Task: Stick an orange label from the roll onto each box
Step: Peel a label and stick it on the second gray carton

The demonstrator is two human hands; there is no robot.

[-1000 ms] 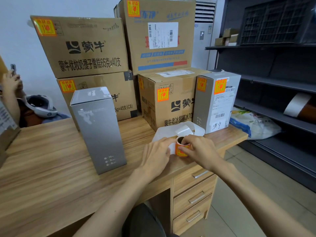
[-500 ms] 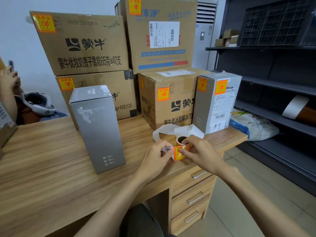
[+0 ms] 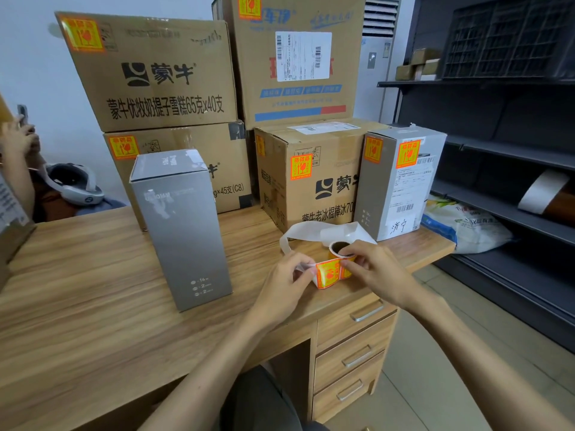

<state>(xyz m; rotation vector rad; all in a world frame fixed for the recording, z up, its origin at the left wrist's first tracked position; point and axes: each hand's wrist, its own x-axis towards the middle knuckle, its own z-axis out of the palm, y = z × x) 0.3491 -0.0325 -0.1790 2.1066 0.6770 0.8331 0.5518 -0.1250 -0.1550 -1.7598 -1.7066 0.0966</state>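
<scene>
wall (image 3: 31, 73): plain, pale
floor (image 3: 466, 337): light grey tiles, lower right
desk (image 3: 77, 306): wood-grain top, three drawers (image 3: 351, 359) with metal handles
shelving (image 3: 497, 150): dark metal, along the right
air conditioner (image 3: 378, 42): white standing unit, far corner

Wooden desk (image 3: 77, 290) (three drawers (image 3: 351, 359)) beside dark shelving (image 3: 497, 157).

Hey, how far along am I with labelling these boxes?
Done: orange labels show on the top-left carton, the carton under it, the tall back carton, the front brown carton and the right grey box. In hand: your right hand holds the label roll while your left hand pinches the backing strip by the next label. Left: the near grey box shows no label on its visible faces.
</scene>
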